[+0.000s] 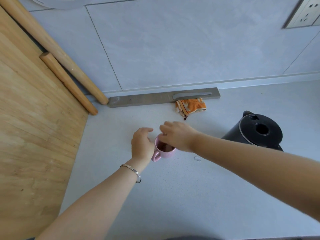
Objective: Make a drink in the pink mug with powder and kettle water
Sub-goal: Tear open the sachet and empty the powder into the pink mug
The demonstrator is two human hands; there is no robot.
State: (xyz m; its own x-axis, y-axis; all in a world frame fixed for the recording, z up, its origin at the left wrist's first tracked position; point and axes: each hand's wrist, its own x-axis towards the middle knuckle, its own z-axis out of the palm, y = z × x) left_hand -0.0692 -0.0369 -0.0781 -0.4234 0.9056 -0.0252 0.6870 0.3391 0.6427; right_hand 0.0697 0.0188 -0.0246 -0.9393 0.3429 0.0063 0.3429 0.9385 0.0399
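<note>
Pale grey speckled worktop point(155, 196), evenly lit, soft daylight. Light grey tiled wall point(173, 49) behind, thin dark grout lines. Wall socket point(306, 13) top right, partly cut off. Big wooden board point(34, 127) leans at left; two wooden rolling pins point(57, 54) rest against it, ends down at the wall corner. Grey metal strip point(147, 100) lies along the wall base. Orange cloth point(190, 106) crumpled just in front of it.
</note>
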